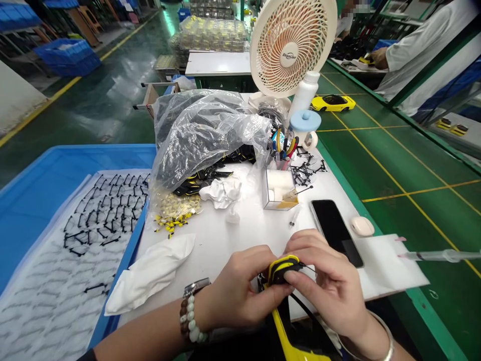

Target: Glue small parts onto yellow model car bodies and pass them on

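two hands [250,288] [332,283] pinching yellow-black part [282,269], fan badge [289,54] ending "lian"

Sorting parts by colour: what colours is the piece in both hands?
The held piece is yellow and black; head view.

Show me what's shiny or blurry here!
Head view: the crinkled clear plastic bag glints white, the glossy green floor mirrors pale light at upper left; same head view: the distant clear and yellow stack looks soft.

Yellow lines [406,194] cross the glossy green floor [124,103]
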`<state>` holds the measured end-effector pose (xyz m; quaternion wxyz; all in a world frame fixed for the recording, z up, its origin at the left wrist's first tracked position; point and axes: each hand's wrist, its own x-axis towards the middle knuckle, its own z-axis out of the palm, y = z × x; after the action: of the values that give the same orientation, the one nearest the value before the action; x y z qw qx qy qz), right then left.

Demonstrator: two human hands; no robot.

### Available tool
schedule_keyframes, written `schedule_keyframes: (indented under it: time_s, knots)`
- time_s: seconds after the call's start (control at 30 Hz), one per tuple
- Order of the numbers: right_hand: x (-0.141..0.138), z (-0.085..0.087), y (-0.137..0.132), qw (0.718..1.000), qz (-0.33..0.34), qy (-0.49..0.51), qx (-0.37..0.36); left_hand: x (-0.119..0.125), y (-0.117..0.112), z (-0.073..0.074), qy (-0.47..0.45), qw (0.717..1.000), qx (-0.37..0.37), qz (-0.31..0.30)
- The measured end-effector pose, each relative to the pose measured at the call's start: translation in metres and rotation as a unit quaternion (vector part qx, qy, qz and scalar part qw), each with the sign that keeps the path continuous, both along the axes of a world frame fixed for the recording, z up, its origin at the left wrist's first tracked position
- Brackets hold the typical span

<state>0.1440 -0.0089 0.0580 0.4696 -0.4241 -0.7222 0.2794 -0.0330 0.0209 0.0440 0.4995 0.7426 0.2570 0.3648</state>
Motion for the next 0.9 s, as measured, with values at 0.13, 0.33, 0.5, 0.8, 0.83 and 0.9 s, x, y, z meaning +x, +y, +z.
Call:
schedule_keyframes:
  time_s: [0.13,0.33,0.5,0.8,0.83,0.9]
  knots:
    - [0.034,-0.005,-0.009,0.982,-0.056,-0.114,0.141,-0.002,-0.003,-0.002,0.017,1.000,0.006,0.009]
    - [0.182,-0.044,-0.046,0.716,-0.526,0.147,0.435,-0.005,-0.001,-0.011,0.020,0.999,0.015,0.027]
    - [0.251,-0.076,-0.047,0.710,-0.592,0.276,0.264,-0.005,-0.002,-0.013,0.045,0.997,0.051,0.031]
    - [0.223,-0.113,-0.032,0.733,-0.548,0.374,0.151,-0.009,-0.002,-0.021,0.039,0.996,0.068,0.035]
    - [0.219,-0.109,-0.042,0.729,-0.545,0.388,0.145,-0.009,-0.002,-0.021,0.040,0.996,0.069,0.036]
    - [0.212,-0.091,-0.063,0.718,-0.542,0.414,0.142,-0.009,-0.001,-0.021,0.041,0.996,0.074,0.035]
